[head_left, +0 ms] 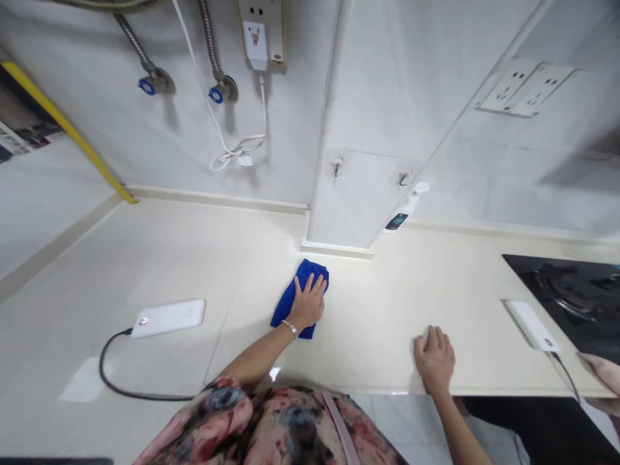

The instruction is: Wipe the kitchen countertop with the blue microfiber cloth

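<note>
My left hand [308, 303] lies palm down on a blue cloth [285, 303], its fingers spread and pressing the cloth against the cream countertop [368, 323]. The cloth is crumpled and sticks out beyond the fingers on the far side and to the left. A bracelet [290, 328] circles my left wrist. Well to the right, near the counter's front edge, my right hand [436, 361] rests on the bare surface with its fingers loosely bent and the thumb apart. Nothing shows in it.
A white power bank [169, 318] with a black cable lies at left; another [531, 326] lies beside the black gas hob [571, 290]. A wall column [343, 200] juts out behind the cloth. Another person's hand [603, 371] shows at the right edge. A yellow pipe [72, 132] stands far left.
</note>
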A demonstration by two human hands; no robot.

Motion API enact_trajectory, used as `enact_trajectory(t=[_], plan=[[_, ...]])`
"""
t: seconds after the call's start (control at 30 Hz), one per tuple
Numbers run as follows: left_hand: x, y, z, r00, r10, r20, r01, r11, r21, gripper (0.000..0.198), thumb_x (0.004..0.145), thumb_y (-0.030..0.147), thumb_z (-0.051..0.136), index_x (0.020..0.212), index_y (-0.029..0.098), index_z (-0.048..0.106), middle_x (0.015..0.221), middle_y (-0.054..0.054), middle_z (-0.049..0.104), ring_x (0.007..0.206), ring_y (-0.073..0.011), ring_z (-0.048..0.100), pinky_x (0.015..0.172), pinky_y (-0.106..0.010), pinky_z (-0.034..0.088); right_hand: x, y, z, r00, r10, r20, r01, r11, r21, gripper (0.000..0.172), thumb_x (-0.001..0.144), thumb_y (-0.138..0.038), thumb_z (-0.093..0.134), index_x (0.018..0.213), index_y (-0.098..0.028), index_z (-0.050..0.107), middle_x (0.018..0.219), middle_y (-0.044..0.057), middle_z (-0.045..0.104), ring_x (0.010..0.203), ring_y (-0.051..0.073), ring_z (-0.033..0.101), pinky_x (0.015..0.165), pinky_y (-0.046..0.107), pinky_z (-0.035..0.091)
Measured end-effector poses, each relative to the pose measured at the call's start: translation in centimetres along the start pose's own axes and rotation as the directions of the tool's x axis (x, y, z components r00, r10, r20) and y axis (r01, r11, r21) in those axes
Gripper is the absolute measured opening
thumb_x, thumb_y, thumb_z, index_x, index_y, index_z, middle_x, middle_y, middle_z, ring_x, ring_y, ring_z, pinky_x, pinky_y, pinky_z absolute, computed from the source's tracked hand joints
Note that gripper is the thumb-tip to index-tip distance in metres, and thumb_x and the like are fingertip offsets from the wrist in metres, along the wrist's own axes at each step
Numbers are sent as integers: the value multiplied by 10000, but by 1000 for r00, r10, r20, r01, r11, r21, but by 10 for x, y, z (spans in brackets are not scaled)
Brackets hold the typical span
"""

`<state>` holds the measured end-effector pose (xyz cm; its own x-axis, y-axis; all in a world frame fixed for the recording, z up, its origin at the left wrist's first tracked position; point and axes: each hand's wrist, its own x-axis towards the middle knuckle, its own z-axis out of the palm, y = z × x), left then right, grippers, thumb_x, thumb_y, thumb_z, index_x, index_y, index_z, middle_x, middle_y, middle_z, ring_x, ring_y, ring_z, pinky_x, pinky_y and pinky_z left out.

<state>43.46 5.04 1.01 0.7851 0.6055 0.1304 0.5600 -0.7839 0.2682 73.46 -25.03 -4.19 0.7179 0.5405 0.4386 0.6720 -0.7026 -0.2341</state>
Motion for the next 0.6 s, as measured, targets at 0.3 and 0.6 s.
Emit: enact_trajectory(t=[0.3,0.6], plan=[[-19,85,15,923,371,102,-361,927,-104,616,1074,394,392,1652,181,382,1743,-81,287,1648,-354,116,1279,-758,-102,0,5,6,999,-29,-44,29,1000,-12,632,1000,-437,377,1436,-44,610,1503,255,587,1470,398,478,1213,610,387],[-27,76,9,838,530,132,-509,845,-162,555,1091,325,392,1636,221,407,1717,-61,356,1642,-294,179,1312,-691,-76,1,2,7,999,4,-52,-6,1000,-28,606,1008,-443,378,1452,-96,601,1526,210,580,1475,368,468,1214,598,382]])
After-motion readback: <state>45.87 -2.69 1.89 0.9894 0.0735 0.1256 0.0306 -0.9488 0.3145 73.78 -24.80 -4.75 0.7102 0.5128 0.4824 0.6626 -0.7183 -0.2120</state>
